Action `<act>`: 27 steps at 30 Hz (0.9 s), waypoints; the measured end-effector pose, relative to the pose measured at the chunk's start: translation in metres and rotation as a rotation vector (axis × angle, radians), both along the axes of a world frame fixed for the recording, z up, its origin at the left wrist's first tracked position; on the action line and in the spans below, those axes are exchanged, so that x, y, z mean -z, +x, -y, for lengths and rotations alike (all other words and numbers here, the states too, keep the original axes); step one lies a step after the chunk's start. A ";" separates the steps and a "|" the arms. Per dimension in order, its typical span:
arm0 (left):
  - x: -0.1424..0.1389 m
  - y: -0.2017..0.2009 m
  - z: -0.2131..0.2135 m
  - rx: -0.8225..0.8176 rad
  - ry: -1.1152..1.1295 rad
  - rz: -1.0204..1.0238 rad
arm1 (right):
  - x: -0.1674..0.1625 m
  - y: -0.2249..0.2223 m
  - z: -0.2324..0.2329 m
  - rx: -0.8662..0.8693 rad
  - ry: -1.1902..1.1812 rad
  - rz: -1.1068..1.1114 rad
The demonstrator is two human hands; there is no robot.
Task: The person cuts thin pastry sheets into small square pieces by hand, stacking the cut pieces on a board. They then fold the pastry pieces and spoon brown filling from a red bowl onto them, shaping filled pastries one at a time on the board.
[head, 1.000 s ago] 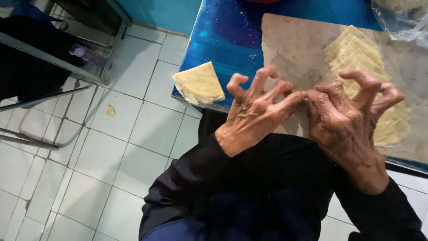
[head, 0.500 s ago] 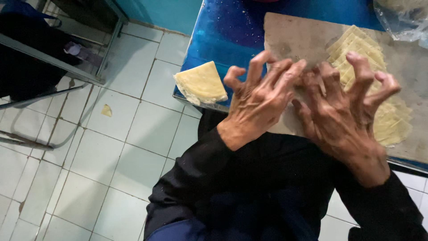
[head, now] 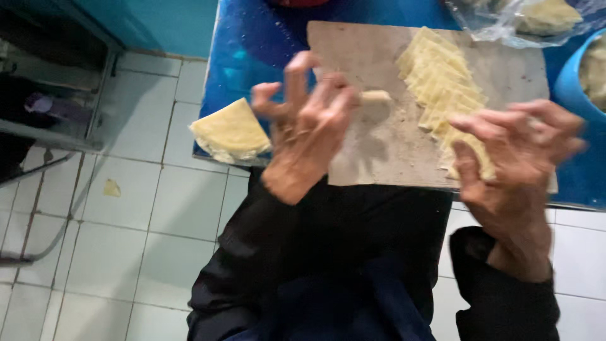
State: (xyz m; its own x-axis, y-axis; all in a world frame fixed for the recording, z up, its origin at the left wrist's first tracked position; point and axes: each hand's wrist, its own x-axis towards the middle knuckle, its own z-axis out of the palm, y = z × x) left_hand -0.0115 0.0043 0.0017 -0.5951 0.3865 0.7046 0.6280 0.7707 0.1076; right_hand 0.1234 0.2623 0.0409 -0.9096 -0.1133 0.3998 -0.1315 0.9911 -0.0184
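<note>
My left hand (head: 303, 123) is raised over the wooden board (head: 353, 50) and pinches a small pale folded dough piece (head: 377, 97) at its fingertips; the piece casts a shadow on the board. My right hand (head: 514, 155) hovers with fingers spread over the near end of a fanned row of yellow square wrappers (head: 442, 72) and holds nothing. The board lies on a blue table (head: 252, 50).
A separate stack of yellow wrappers (head: 230, 129) sits at the table's near left edge. A clear plastic bag with dough (head: 511, 19) lies at the back right, beside a blue bowl (head: 577, 79). Metal furniture legs (head: 57, 136) stand on the white tiled floor, near a dough scrap (head: 112, 187).
My hands, joined at the fingertips before, have come apart. The right hand moved right over the wrappers; the left keeps the dough piece.
</note>
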 end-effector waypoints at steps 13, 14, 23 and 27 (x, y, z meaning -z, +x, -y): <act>-0.022 0.006 0.066 -0.258 -0.227 0.043 | 0.007 0.038 -0.056 -0.010 0.330 0.001; -0.024 0.010 0.063 -0.244 -0.188 0.059 | 0.009 0.037 -0.056 0.015 0.341 0.013; -0.008 0.079 -0.051 0.495 -0.016 0.250 | 0.023 0.011 -0.087 0.047 -0.218 0.049; -0.001 0.079 -0.057 0.488 -0.056 0.296 | 0.004 -0.011 -0.082 0.102 -0.582 0.097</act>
